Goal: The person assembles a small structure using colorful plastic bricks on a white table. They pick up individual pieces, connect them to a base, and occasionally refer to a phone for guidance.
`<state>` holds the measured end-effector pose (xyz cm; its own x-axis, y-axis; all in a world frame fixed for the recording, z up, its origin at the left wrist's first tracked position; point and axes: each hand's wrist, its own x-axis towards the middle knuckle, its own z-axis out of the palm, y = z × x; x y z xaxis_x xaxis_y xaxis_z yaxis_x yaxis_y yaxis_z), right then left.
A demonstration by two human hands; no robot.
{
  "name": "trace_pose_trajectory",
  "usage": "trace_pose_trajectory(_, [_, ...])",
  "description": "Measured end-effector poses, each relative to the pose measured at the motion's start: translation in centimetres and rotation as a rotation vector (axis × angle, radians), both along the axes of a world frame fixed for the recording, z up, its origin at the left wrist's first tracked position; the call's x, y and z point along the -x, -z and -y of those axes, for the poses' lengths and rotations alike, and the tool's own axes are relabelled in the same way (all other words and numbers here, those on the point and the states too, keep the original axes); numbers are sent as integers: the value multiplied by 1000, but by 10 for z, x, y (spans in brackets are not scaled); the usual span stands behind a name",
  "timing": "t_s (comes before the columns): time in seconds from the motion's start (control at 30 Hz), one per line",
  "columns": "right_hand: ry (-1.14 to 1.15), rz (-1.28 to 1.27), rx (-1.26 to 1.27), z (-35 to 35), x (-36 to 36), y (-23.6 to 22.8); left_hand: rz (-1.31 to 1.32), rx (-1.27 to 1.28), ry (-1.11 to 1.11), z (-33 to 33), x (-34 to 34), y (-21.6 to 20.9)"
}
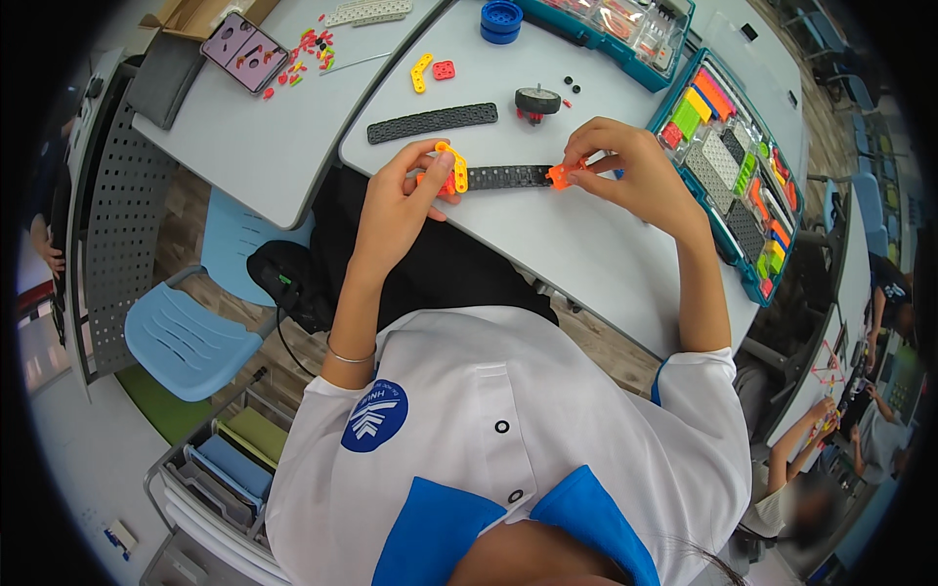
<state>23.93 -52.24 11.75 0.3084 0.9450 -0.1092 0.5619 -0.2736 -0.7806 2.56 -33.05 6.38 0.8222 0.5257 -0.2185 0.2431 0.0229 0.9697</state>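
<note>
Where the white shirt with blue collar [508,439] fills the near edge, a light blue chair [186,337] stands on the wooden floor to the left, beside a rack of coloured trays [230,459]. Just beyond, on the pale grey table [586,254], the left hand [401,200] pinches a yellow perforated piece [455,164] and an orange part at the left end of a black perforated strip [508,177]. The right hand [625,166] pinches an orange connector [560,175] at the strip's right end, fingers curled together. Farther on lie a second black strip [432,122], a small black wheel [537,100] and a blue wheel [501,20]. To the right sits a teal parts case [733,161]; another teal case [616,24] lies at the far edge. On the far left, a second table [254,146] carries scattered small parts.
</note>
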Motion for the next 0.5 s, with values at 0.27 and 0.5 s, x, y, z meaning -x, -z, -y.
trace_pose_trajectory(0.27, [20,91,-1,-1,3,9,-22,12,-11,4,-1,-4])
trace_pose_trajectory(0.5, [-14,216,55,-2,10,7,27,126,-37,3,0,1])
